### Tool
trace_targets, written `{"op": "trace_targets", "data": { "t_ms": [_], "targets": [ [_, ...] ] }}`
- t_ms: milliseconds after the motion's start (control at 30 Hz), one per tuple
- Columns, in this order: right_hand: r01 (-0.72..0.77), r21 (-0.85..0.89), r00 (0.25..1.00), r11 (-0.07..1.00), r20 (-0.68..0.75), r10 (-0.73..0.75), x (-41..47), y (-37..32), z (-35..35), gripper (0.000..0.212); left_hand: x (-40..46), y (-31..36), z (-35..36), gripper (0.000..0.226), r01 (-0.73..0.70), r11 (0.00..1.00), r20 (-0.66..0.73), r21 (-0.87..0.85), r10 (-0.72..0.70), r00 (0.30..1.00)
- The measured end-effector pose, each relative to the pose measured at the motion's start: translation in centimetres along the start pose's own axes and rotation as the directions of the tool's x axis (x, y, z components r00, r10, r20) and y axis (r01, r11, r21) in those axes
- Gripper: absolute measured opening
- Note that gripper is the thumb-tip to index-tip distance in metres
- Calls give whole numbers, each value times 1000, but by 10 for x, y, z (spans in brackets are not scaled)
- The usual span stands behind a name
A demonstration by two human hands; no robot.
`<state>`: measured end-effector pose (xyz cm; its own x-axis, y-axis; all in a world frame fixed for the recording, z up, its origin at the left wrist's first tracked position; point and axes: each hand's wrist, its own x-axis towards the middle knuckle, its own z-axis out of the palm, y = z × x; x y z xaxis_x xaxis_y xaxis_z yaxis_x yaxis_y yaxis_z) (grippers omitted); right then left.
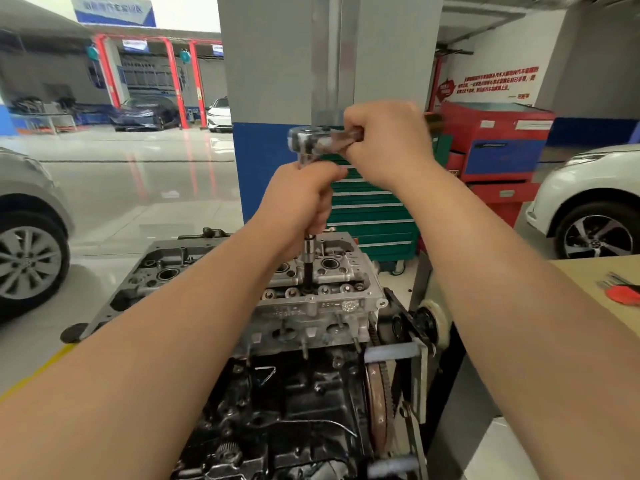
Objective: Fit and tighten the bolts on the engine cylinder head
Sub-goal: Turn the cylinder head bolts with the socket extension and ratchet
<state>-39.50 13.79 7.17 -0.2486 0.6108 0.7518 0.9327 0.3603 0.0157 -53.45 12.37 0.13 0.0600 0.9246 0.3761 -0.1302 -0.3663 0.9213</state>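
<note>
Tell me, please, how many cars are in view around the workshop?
4: a silver car at left, a white car at right, a dark car and another white car far back. Others may be hidden.

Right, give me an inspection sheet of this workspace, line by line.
Surface: tan bench at right; engine on a stand.
Job's things: cylinder head on the engine block; ratchet with extension standing upright in the head.
Clutter: red tools on the bench.
Hands: left hand grips the extension; right hand grips the ratchet handle.
Cables: nothing seen.
Surroundings: green tool chest, red cabinet, parked cars.
</note>
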Motion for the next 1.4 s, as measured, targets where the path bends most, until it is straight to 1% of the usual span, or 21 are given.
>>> {"op": "trace_targets", "data": {
  "t_ms": [33,100,200,267,367,433,500,600,633,667,733,767,833,900,1000,1067,1133,1200,1300,1367,1400],
  "targets": [
    [2,114,999,994,47,-7,6,1,9,11,0,1,1,46,13,1000,21,17,-14,1000],
    [-18,135,998,991,66,9,14,-1,17,7,4,3,2,47,45,999,45,28,-46,998],
    [-49,-171,997,984,46,57,4,0,0,7,10,2,-3,50,59,998,49,8,-60,997],
    [-41,-347,998,937,-61,21,-18,5,-17,15,12,-2,-2,50,48,999,54,19,-49,997],
    [-5,-431,985,902,-159,-70,-54,-8,-33,33,12,-8,6,44,-12,998,-17,64,14,1000],
    [-48,-462,974,886,-220,-62,-42,-8,-30,34,10,-9,5,38,-35,998,-70,45,38,997],
    [-73,-357,990,931,-136,25,-18,4,-15,20,9,-8,3,36,-25,1000,-67,9,25,997],
    [-39,82,997,996,64,34,5,7,9,16,5,-7,5,39,-19,999,-47,50,21,999],
    [-53,137,996,989,79,43,9,6,14,15,5,-6,6,39,-18,998,-55,67,21,998],
    [-60,110,995,992,80,51,10,4,15,14,6,-5,7,38,-13,997,-74,73,18,997],
    [-82,-89,994,993,58,88,4,3,5,16,9,-5,7,36,-21,996,-133,91,33,991],
    [-111,-207,994,972,-1,114,-4,4,-5,16,10,-5,8,36,-35,992,-161,123,55,985],
    [-104,-382,989,918,-139,54,-32,2,-24,34,12,-9,12,40,-65,975,-204,212,109,973],
    [-35,-408,987,912,-158,-32,-55,-13,-33,51,11,-11,15,45,-87,966,-257,243,150,955],
    [-112,-460,964,881,-265,-16,-32,-23,-26,46,8,-11,8,43,-69,972,-322,224,140,936],
    [-108,-346,985,932,-161,54,-9,-16,-8,30,4,-9,4,36,-52,989,-301,139,92,949],
    [-41,-15,998,999,56,42,8,-9,12,20,0,-7,10,36,-37,992,-245,125,67,967],
    [-54,118,993,992,115,40,15,-5,16,18,-2,-5,17,36,-40,989,-248,141,74,966],
    [-75,-143,991,987,96,90,4,0,-4,9,2,-6,15,30,-45,989,-281,141,84,956],
    [-32,-366,996,930,-90,-1,-24,0,-19,17,4,-12,11,33,-58,987,-248,148,93,964],
    [-42,-409,988,912,-154,-24,-37,-4,-24,25,4,-14,10,35,-71,985,-238,157,107,965]
  ]
}}
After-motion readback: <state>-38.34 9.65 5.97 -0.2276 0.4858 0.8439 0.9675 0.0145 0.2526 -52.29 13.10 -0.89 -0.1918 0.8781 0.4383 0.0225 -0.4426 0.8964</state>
